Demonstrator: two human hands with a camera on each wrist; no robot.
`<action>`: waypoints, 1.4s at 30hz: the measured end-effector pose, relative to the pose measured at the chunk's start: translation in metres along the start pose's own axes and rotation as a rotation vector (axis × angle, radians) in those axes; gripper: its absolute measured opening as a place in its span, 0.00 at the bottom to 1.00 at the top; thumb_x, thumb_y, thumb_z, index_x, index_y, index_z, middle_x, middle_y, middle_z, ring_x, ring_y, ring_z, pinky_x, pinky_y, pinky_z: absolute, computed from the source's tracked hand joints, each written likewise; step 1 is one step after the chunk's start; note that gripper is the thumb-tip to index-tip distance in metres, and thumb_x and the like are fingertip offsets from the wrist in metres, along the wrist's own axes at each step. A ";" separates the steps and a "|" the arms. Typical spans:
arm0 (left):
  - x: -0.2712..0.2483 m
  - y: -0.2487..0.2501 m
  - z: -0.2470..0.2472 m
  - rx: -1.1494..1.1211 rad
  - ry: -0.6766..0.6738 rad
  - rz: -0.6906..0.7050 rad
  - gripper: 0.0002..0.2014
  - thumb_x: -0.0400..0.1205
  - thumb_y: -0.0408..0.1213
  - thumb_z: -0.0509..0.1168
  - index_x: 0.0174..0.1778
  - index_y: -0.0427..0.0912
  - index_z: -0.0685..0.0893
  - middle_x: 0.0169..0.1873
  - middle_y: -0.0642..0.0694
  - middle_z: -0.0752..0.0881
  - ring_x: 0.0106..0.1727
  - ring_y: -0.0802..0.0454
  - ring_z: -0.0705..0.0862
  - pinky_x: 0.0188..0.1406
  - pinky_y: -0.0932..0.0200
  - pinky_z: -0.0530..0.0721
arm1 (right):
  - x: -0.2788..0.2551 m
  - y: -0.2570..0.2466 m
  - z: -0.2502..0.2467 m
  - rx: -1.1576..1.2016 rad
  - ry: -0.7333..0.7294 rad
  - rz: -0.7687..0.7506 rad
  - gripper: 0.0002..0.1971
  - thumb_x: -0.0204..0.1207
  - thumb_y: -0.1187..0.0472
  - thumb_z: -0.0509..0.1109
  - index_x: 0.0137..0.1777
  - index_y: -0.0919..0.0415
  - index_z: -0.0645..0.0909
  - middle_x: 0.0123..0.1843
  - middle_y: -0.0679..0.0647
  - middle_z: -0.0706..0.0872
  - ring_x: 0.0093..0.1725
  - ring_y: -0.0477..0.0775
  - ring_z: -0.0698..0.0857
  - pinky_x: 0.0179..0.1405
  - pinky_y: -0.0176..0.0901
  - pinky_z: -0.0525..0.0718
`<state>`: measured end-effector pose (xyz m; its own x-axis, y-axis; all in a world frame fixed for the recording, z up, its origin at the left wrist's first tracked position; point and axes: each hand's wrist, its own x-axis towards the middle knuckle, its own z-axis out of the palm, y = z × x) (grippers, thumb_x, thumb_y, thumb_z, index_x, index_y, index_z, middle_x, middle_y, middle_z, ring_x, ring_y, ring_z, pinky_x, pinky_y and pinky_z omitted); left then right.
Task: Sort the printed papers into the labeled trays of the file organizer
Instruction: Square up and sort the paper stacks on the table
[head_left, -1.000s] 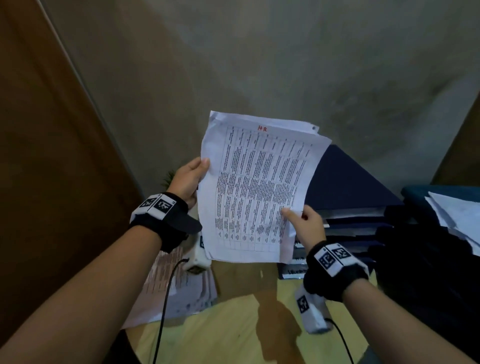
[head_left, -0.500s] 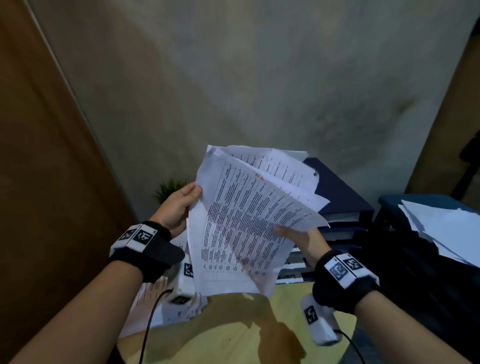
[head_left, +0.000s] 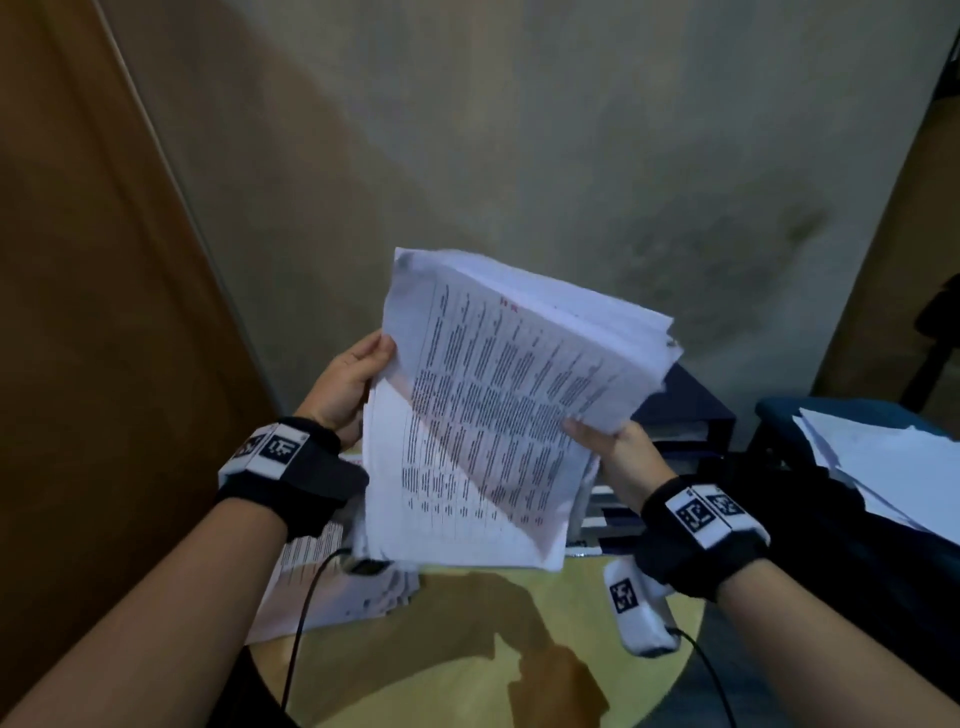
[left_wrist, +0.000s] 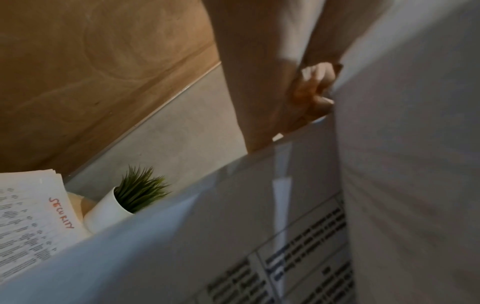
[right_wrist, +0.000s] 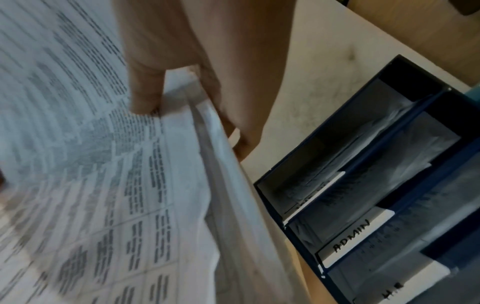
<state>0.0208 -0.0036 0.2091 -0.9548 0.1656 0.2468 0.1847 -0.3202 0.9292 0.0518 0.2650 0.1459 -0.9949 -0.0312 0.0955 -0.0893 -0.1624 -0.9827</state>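
Note:
I hold a stack of printed papers (head_left: 498, 405) upright above the table with both hands. My left hand (head_left: 363, 374) grips its left edge, thumb in front. My right hand (head_left: 605, 447) pinches the right edge of the upper sheets, thumb (right_wrist: 145, 92) on the print, and these sheets tilt away from the lower ones. The top sheet carries a red handwritten mark (head_left: 509, 304). Behind the stack stands the dark blue file organizer (head_left: 691, 410). Its trays (right_wrist: 376, 185) hold papers and bear white labels, one reading ADMIN (right_wrist: 353, 236). Left fingers (left_wrist: 314, 90) curl behind the paper (left_wrist: 389, 164).
Another pile of printed sheets (head_left: 332, 587) lies on the round yellow table (head_left: 467, 665) at the left, its top sheet marked SECURITY (left_wrist: 62, 214). A small potted plant (left_wrist: 137, 191) stands behind it. Loose white sheets (head_left: 872, 462) lie on a dark surface at the right. A wall is close behind.
The stack has gone from one flat face to a fanned one. My right hand has lifted the upper sheets apart from the lower ones, and both hands have risen a little.

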 end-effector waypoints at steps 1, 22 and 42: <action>-0.001 0.000 0.003 0.013 0.031 -0.008 0.08 0.84 0.37 0.58 0.53 0.44 0.82 0.41 0.50 0.92 0.43 0.53 0.91 0.52 0.54 0.87 | -0.001 -0.001 -0.001 -0.004 0.027 -0.019 0.05 0.77 0.64 0.70 0.49 0.55 0.84 0.52 0.50 0.88 0.56 0.56 0.85 0.65 0.59 0.77; -0.021 -0.122 0.004 0.406 -0.040 -0.354 0.47 0.53 0.70 0.76 0.66 0.50 0.80 0.67 0.46 0.83 0.69 0.46 0.81 0.74 0.40 0.73 | -0.010 0.035 -0.050 -0.055 0.087 0.179 0.13 0.77 0.71 0.66 0.60 0.60 0.78 0.64 0.63 0.84 0.62 0.65 0.84 0.66 0.62 0.79; -0.078 -0.205 0.034 0.290 -0.041 -0.657 0.21 0.82 0.29 0.63 0.73 0.38 0.73 0.65 0.43 0.81 0.65 0.47 0.79 0.72 0.50 0.72 | -0.063 0.136 -0.095 -0.183 0.193 0.510 0.14 0.78 0.76 0.63 0.60 0.65 0.80 0.53 0.61 0.87 0.59 0.66 0.84 0.64 0.61 0.80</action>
<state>0.0651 0.0810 0.0086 -0.8813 0.2754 -0.3841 -0.3657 0.1174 0.9233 0.0976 0.3389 -0.0087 -0.9032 0.1223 -0.4114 0.4145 0.0003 -0.9100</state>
